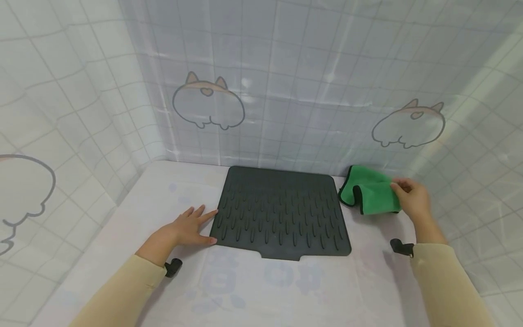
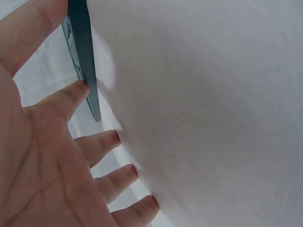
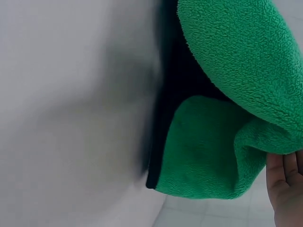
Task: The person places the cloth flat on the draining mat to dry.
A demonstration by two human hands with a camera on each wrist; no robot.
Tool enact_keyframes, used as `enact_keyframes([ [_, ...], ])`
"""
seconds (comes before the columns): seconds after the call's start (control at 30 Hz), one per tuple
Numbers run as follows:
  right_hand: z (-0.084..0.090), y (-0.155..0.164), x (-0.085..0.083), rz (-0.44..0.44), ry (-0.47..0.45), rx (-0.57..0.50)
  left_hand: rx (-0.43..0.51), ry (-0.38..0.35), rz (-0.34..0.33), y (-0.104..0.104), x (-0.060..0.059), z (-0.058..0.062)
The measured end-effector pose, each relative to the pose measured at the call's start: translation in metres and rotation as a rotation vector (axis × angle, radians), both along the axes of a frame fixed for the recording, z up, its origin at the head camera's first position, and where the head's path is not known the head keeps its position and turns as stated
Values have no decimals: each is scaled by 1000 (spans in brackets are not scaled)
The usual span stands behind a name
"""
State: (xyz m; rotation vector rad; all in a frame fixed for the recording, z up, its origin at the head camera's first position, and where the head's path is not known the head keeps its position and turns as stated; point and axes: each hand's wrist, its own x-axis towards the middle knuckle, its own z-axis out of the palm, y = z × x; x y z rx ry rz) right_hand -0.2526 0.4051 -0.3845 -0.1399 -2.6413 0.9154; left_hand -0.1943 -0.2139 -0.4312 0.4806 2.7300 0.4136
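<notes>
Left hand: your left hand (image 1: 189, 228) lies flat, fingers straight, touching the dark mat's (image 1: 282, 212) left edge.
Right hand: your right hand (image 1: 411, 198) pinches the folded green cloth (image 1: 369, 190).
Cloth: lifted just right of the mat.

The mat (image 1: 282, 213) is dark grey with rows of raised ridges; the cloth (image 1: 369, 190) is bright green (black-edged); the curtain (image 1: 327, 81) shows a pale grid.
</notes>
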Motion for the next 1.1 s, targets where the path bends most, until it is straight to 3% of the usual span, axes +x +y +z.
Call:
enact_keyframes([
  [0.63,44,-34,13,-96,82,-198,20,-11,6,0,1,-1],
  [1.1,65,-76,16,27,323,-278,5,-9,11,2,1,0],
])
